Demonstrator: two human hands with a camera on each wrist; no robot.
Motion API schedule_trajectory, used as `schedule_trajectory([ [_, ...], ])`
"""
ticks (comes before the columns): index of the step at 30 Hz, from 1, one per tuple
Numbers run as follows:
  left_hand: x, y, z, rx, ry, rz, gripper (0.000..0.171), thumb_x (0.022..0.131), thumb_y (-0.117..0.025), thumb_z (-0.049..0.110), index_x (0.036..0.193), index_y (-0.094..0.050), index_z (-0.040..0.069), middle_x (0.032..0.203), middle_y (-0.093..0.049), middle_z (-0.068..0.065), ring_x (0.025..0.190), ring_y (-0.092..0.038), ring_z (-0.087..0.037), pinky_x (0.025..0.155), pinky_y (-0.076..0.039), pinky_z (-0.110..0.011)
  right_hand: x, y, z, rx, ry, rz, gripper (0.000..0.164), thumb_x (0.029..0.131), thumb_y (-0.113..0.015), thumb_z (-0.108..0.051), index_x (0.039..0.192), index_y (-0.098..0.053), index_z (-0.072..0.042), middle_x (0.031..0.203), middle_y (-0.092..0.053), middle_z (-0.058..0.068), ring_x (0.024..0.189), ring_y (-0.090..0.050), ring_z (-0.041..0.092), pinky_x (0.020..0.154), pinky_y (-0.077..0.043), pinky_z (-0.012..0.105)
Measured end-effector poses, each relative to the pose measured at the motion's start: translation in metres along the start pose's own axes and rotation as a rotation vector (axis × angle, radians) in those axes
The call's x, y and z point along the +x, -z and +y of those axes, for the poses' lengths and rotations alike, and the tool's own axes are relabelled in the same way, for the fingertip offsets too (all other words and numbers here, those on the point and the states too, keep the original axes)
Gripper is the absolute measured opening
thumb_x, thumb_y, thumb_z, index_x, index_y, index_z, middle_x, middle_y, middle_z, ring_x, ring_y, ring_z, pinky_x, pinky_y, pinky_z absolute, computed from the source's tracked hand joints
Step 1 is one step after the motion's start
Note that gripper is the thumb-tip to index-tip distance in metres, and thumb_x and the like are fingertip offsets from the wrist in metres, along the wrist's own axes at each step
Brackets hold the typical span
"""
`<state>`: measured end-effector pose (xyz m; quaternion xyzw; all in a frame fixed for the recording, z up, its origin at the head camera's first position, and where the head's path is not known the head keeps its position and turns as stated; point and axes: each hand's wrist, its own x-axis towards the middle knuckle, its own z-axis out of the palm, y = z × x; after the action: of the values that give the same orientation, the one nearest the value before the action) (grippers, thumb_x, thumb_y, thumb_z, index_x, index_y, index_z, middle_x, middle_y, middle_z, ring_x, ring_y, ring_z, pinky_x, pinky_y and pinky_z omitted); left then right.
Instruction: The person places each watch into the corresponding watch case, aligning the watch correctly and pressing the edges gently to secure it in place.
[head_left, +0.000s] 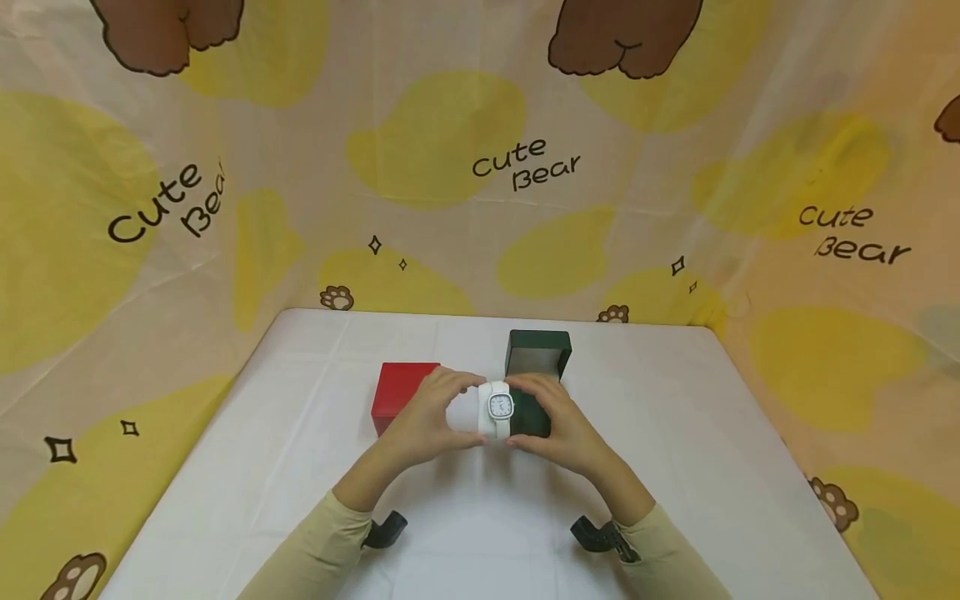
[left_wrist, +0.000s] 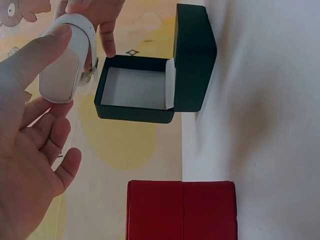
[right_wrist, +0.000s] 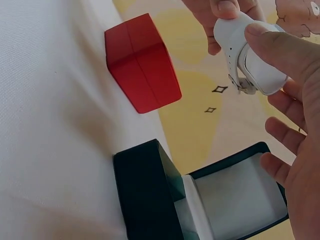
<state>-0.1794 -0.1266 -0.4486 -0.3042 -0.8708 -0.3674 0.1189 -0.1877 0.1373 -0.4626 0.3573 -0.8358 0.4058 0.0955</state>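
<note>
A white wristwatch [head_left: 501,406] with a squarish dial is buckled round a white cushion [head_left: 462,410], held up above the table with its dial toward the head camera. My left hand [head_left: 427,421] pinches one end of the cushion between thumb and fingers. At the other end, my right hand [head_left: 566,429] grips it the same way. The strap's buckle [right_wrist: 245,86] shows on the underside in the right wrist view. Behind the hands stands a dark green box [head_left: 538,339], its hinged lid raised and its lining pale.
A closed red box [head_left: 397,390] sits left of the green one, partly behind my left hand. A white cloth [head_left: 300,433] covers the table. Printed fabric [head_left: 442,233] hangs along the back and sides.
</note>
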Motion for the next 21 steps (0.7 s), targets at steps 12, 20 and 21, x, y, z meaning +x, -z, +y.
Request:
schedule_trajectory([
  [12,0.0013,-0.0036,0.0003,0.003,-0.031,-0.002,0.076,0.069,-0.097,0.032,0.135,-0.061,0.018,0.128,-0.064,0.008,0.114,-0.052,-0.01,0.094,-0.05,-0.039,0.0014,-0.0035,0.0011,-0.006,0.051,0.007,0.086,0.073,-0.093,-0.02,0.147,-0.049,-0.017,0.146,-0.053,0.004,0.135,-0.046,0.025,0.111,-0.04,0.055],
  [20,0.001,-0.0069,0.0012,0.014,-0.048,0.001,0.075,0.069,-0.097,0.031,0.135,-0.062,0.017,0.128,-0.064,0.007,0.114,-0.052,-0.011,0.095,-0.05,-0.038,-0.0004,-0.0066,0.0044,0.002,0.074,0.022,0.086,0.072,-0.094,-0.02,0.146,-0.05,-0.015,0.146,-0.053,0.004,0.136,-0.046,0.025,0.113,-0.038,0.054],
  [21,0.0007,-0.0074,0.0013,0.011,-0.05,0.005,0.075,0.069,-0.097,0.031,0.135,-0.062,0.017,0.129,-0.064,0.007,0.114,-0.052,-0.011,0.095,-0.05,-0.038,-0.0007,-0.0072,0.0046,0.008,0.069,0.022,0.086,0.072,-0.094,-0.02,0.146,-0.05,-0.016,0.146,-0.052,0.003,0.137,-0.046,0.025,0.113,-0.038,0.054],
])
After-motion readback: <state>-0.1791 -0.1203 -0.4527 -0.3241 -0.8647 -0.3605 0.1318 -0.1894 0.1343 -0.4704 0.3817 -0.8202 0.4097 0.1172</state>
